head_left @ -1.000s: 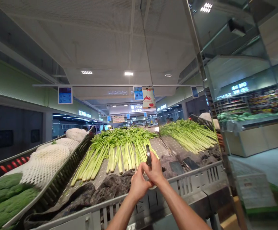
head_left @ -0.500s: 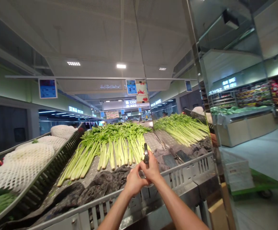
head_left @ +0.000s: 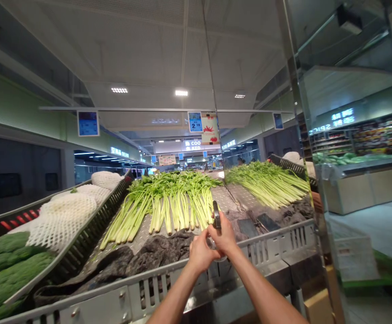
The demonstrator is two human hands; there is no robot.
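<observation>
My left hand [head_left: 202,253] and my right hand [head_left: 223,234] meet just above the grey front rail of the display. From the top of my right hand sticks up a dark, curved piece [head_left: 216,215] of a small object. A clear, shiny part [head_left: 211,243] shows between my two hands; the rest is hidden by my fingers, so its kind is unclear. Both hands are closed around this object. Behind them, light-green celery [head_left: 175,200] lies in a row on a perforated metal shelf, stalk ends towards me. A dark crumpled cloth [head_left: 164,249] lies before the stalks.
At left, a dark crate [head_left: 108,211] holds broccoli [head_left: 10,265] and things in white foam netting [head_left: 67,213]. A slotted grey rail [head_left: 162,288] runs along the front. Mirror panels [head_left: 266,180] at right reflect celery. Price signs [head_left: 195,122] hang overhead.
The view has turned slightly left, so the scene sits further right and more broccoli shows. My hands keep the same grip on the object with the dark curved piece.
</observation>
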